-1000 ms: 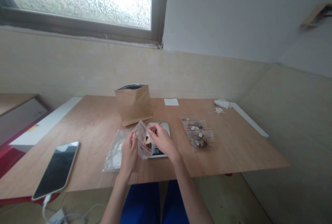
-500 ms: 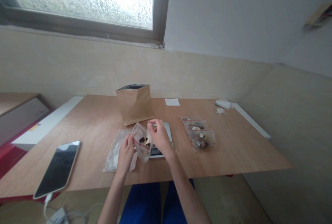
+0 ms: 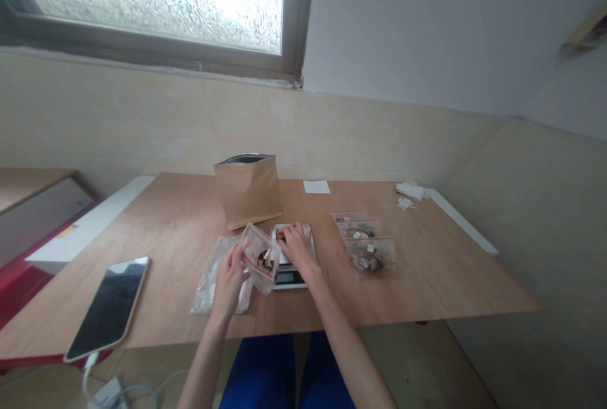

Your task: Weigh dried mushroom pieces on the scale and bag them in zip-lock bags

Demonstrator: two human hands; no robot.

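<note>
My left hand (image 3: 230,273) is closed on the edge of a clear zip bag (image 3: 256,246) with a red seal line. Dark and pale dried pieces (image 3: 265,260) lie inside the tilted bag. My right hand (image 3: 298,248) is over a white kitchen scale (image 3: 307,232), its fingers bent together at some small brown pieces (image 3: 281,236) on the plate. Whether a piece is between those fingertips is hidden. The scale's dark display (image 3: 287,278) shows in front of the wrist. Under and beside my left hand lie flat clear plastic bags (image 3: 203,289).
Behind the scale a brown paper pouch (image 3: 249,191) stands upright with its top open. Several filled zip bags (image 3: 370,254) overlap at right. A phone (image 3: 109,308) with a cable lies at left. White paper (image 3: 316,187) and crumpled scraps (image 3: 410,191) are near the wall.
My right hand has moved from the bag's mouth to the right and down onto the scale's plate. More of the display shows. My left hand still holds the bag in about the same place.
</note>
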